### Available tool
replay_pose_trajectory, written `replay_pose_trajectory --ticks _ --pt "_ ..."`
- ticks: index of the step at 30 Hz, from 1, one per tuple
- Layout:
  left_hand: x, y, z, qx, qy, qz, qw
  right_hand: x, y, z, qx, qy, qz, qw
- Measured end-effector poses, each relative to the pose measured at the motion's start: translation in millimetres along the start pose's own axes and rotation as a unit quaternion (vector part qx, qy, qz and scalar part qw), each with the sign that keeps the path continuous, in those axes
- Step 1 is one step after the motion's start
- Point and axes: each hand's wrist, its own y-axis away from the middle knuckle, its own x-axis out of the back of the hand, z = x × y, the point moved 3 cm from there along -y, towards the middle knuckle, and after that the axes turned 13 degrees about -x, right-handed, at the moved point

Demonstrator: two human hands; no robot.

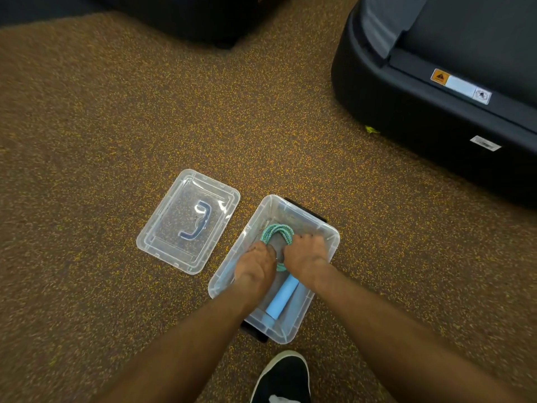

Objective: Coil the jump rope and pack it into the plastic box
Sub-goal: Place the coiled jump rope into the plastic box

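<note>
From my head camera, both my hands are down inside the clear plastic box (325,248) on the speckled floor (101,117). My left hand (255,266) and right hand (305,254) are curled around the coiled teal jump rope (276,229); its blue handle (280,298) lies toward the box's near end. The lid (162,242) rests just beside the box's left edge.

Single head cam, wide-angle, looks steeply down and forward from standing height at floor (116,112), box (331,237) near lower centre, both forearms entering from bottom edge, no second view.
</note>
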Motion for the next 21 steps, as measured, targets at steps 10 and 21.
replay_pose_trajectory --ticks 10,21 --pt "-3.7 -3.5 2.8 -0.008 -0.055 -0.035 0.998 -0.1 0.2 5.0 -0.004 -0.028 0.014 0.999" --pt "55.6 27.5 -12.1 0.003 0.118 0.104 0.987 39.3 14.6 17.1 0.013 -0.228 0.027 0.973"
